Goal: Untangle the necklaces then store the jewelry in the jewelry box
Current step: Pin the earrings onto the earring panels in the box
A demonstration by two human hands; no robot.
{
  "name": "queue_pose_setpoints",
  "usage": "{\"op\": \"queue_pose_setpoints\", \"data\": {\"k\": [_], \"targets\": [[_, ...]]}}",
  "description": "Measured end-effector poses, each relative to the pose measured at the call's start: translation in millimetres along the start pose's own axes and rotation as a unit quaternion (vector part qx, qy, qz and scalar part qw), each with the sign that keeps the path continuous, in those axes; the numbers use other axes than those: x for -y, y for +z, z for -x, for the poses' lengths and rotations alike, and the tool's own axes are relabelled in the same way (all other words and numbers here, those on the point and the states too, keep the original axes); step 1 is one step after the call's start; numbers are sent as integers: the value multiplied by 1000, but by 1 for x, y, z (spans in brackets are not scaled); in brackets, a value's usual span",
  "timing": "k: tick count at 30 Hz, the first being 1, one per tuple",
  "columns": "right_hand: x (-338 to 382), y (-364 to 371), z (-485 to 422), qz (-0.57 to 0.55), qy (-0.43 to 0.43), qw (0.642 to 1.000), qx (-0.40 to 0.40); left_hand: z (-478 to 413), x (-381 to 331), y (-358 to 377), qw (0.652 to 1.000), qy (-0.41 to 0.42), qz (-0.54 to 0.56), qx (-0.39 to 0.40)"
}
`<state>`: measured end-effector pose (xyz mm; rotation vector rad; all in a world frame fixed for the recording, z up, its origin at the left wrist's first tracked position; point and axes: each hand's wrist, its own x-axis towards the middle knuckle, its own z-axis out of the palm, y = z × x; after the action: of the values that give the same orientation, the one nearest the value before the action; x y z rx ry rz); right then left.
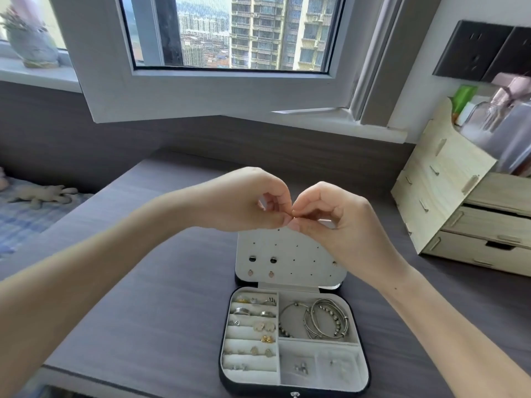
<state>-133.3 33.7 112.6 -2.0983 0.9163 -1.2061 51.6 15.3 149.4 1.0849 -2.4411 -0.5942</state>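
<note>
Squarely on the grey desk (172,282), near its front edge, the jewelry box (253,379) lies open: a dark rounded case with a pale lining, its lid (301,254) folded back flat behind it and showing a white panel dotted with small holes. Above the lid both hands are raised, well clear of the box. The left hand (244,199) has its fingers curled in, thumb and forefinger closed to a narrow pinch. The right hand (339,214) mirrors it, and the two sets of fingertips meet. Between them glints a tiny gold piece (293,218), held from both sides. It is too small to tell what it is. Counting from the left, the box has four compartments: one with ring rolls (253,334) in about six rows, holding silver rings and gold and pale earrings, one large one with silver bangles (324,320) overlapping a beaded bracelet (334,318), their exact number unclear, and two small ones at the front right, each with a few tiny silver pieces. On the lid panel sit two dark studs (252,259) and, below them, two pinkish drop earrings (250,273). At the far right of the desk stands one pale wooden drawer organiser (448,202).
</note>
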Motion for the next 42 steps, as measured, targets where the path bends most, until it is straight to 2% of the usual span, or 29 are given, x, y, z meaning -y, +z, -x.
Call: {"op": "queue_pose_setpoints", "data": {"k": [9,16,19,24,26,30,35,38,42], "targets": [[2,-2,3,-45,-34,998,37,0,-3,2,998,-2,56,-1],[6,0,1,-104,-3,994,24,0,6,4,984,-48,171,3],[6,0,-1,-109,14,994,20,0,8,4,980,-51,190,7],[4,-10,-2,-127,48,990,22,3,22,-4,967,-80,240,-34],[3,-10,-3,-104,40,993,40,8,27,-5,959,-87,268,-39],[4,-1,-5,24,-6,998,53,20,38,7,931,-113,336,-89],[2,22,-3,148,-21,988,-21,30,45,26,879,-139,427,-159],[-4,35,-2,223,-82,970,-52,34,45,31,853,-140,473,-168],[-5,40,-1,264,-59,960,-67,36,50,36,839,-133,502,-159]]}}
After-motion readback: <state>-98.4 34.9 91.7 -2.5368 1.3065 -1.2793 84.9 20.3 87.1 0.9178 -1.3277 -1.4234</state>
